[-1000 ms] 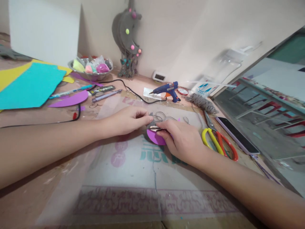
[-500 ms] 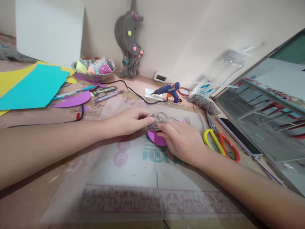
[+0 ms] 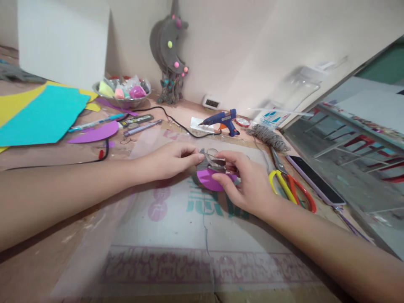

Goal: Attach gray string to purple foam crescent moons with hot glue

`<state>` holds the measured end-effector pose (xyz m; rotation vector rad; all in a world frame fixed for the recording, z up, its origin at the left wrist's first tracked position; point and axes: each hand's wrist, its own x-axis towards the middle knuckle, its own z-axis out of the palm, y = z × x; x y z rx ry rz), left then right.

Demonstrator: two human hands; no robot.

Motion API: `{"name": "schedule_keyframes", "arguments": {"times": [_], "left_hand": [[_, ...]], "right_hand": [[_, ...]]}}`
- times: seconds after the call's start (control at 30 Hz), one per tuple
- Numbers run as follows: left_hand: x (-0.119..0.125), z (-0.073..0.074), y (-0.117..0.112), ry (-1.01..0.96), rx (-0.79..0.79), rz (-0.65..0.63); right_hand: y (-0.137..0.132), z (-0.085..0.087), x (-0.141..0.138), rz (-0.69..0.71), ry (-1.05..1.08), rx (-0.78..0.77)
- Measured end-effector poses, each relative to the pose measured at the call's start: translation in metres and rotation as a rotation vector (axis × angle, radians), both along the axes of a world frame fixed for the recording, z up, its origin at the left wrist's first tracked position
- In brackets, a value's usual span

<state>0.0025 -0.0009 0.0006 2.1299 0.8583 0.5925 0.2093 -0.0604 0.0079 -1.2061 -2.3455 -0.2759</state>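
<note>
left hand (image 3: pixel 170 160) is resting on the plastic sheet (image 3: pixel 176 219); its grip is pinching grey yarn (image 3: pixel 212 156) at the top edge of the purple disc (image 3: pixel 206 180); right hand (image 3: pixel 249 185) is grasping the disc from the right, thumb at the lower face, fingers curling over the yarn loops; disc is sitting mid-sheet on the bench (image 3: pixel 47 152), between both hands; cannot tell if it is touching the sheet; scissors (image 3: pixel 288 187) are lying just right of the right hand, phone (image 3: pixel 315 179) lying beyond them; glue gun (image 3: pixel 221 118) is standing behind, well apart.
</note>
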Motion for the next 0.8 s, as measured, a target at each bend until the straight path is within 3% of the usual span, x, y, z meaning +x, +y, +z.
{"name": "schedule_keyframes", "arguments": {"times": [0.27, 0.53, 0.8], "left_hand": [[-0.001, -0.003, 0.000, -0.079, -0.019, 0.004], [0.001, 0.000, -0.003, -0.039, -0.014, -0.028], [-0.001, -0.005, 0.001, -0.055, -0.076, -0.081]], "right_hand": [[0.013, -0.006, 0.012, 0.011, -0.068, -0.031], [0.016, -0.008, 0.013, -0.044, 0.057, -0.190], [0.015, -0.008, 0.015, -0.017, 0.121, -0.233]]}}
